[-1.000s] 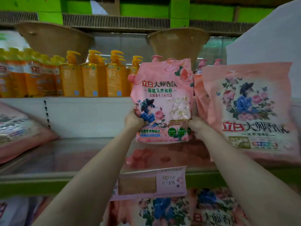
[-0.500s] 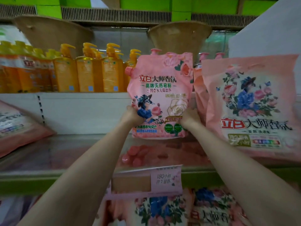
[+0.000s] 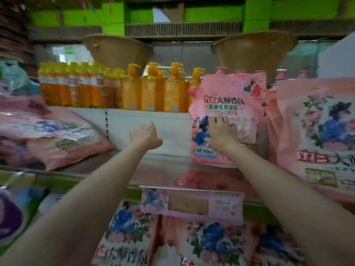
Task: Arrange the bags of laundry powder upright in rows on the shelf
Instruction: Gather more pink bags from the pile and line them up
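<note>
Our right hand (image 3: 221, 134) presses flat, straight fingers (image 3: 223, 121) on the upright pink flowered plastic powder bag (image 3: 228, 104); our left hand (image 3: 145, 136), loosely curled, grasps nothing above bare shelf (image 3: 115, 164).

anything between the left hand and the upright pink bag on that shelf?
Nothing in the head view: between the left hand and the upright pink bag shows only bare white back panel. The right hand rests on the bag's front.
</note>
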Motion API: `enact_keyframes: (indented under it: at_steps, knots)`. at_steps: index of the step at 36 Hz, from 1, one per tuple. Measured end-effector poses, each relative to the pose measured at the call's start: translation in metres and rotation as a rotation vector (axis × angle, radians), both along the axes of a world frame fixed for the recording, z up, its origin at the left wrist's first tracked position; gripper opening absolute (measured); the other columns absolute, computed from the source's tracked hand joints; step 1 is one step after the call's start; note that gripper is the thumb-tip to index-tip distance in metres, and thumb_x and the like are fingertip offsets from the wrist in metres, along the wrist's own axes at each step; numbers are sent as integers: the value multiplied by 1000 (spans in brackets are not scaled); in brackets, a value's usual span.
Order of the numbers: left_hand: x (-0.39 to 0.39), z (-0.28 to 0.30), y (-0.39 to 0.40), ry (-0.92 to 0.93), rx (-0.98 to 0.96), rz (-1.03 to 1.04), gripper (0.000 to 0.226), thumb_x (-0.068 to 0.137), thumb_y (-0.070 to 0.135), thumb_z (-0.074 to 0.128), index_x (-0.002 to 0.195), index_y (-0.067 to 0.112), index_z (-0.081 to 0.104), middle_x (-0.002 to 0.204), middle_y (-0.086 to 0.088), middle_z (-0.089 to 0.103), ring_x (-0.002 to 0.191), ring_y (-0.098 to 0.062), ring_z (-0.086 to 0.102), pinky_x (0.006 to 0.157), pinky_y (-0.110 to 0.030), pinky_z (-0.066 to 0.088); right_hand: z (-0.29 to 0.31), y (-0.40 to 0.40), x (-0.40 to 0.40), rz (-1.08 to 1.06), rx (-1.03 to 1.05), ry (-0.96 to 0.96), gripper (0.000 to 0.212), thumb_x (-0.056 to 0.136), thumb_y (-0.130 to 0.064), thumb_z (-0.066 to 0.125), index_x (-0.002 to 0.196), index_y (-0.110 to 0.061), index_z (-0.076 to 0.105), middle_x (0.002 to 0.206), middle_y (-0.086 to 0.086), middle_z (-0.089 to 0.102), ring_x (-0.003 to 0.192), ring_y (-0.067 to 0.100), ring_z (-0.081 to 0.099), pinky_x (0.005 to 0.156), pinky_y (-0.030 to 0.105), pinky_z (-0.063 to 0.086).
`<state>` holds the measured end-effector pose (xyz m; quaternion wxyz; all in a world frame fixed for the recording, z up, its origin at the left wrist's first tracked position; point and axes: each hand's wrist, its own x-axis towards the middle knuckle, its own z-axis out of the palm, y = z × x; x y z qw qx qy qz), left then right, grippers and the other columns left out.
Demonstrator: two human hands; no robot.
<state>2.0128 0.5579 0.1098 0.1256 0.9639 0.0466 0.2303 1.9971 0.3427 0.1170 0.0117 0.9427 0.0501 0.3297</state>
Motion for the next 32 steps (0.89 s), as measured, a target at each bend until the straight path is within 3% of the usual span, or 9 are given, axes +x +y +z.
enact_keyframes:
  at_steps: [4,9,14,17,21,26,30,32]
  knots:
    - [-28,4,41,-8,26,86,39,86,30,56,117,8,48,120,-14,53,113,-32,50,81,-37,40,1,46,1,145,45,60,67,83,-39,65,135,-8,34,138,13,37,129,29,31,102,40,32]
    - [-64,3,104,-30,-13,216,47,76,36,60,115,11,55,122,-13,56,116,-36,50,91,-43,46,2,115,1,302,54,111,68,83,-42,65,134,-9,35,137,13,38,130,30,31,106,47,33]
    - [-92,2,166,-18,-6,357,62,84,38,58,135,8,40,138,-19,44,125,-36,45,99,-43,44,4,178,-8,399,-47,80,68,85,-45,61,137,-12,34,139,11,40,131,28,33,101,45,35]
    - [-104,1,195,3,-28,418,78,82,52,61,139,5,34,143,-21,35,129,-37,38,101,-43,39,6,211,-11,455,-35,89,65,86,-44,60,137,-12,34,140,10,39,131,28,31,101,47,34]
    - [-113,0,227,21,-63,493,59,88,35,53,134,2,39,141,-23,36,126,-38,40,98,-42,41,6,247,-14,497,-36,95,64,88,-42,57,139,-11,32,142,10,35,133,27,28,103,47,31]
    - [-108,-3,262,59,-117,463,46,88,41,48,110,1,59,116,-17,59,107,-37,57,85,-39,49,7,282,-8,519,-4,112,62,90,-41,55,139,-11,32,143,10,35,134,26,28,104,48,30]
    - [-87,-13,281,92,-237,416,63,92,57,30,130,12,55,123,-19,59,110,-33,57,86,-36,47,6,301,0,521,28,139,60,91,-40,52,140,-13,31,146,10,31,134,27,28,104,48,30]
    - [-81,-15,279,99,-356,393,65,96,53,32,134,3,48,133,-22,52,120,-34,52,96,-37,45,5,306,4,522,45,154,60,91,-41,52,140,-14,30,147,10,30,135,27,28,105,49,30]
